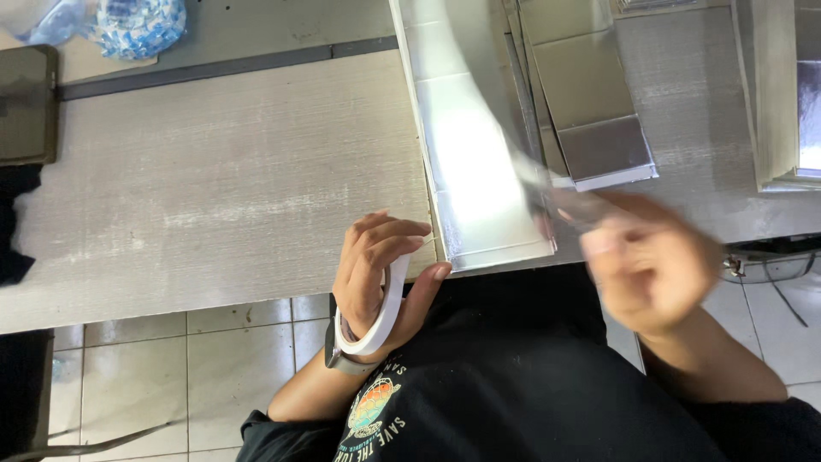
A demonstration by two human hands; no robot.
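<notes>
A flat sheet (475, 162) lies on the table (214, 188), running from the top centre of the frame down to the table's near edge, with a stack of folded sheets (590, 111) just to its right. The left hand (376, 274), a roll of tape (385, 312) around it, sits at the sheet's lower left corner; the right hand (654, 261) is at its lower right. A plastic bag (128, 24) lies in the upper left corner, a dark flat object (26, 103) below it at the left edge.

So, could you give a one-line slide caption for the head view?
Left hand holds white tape roll beside silver foil-faced sheet on grey table; blurred right hand alongside.
</notes>
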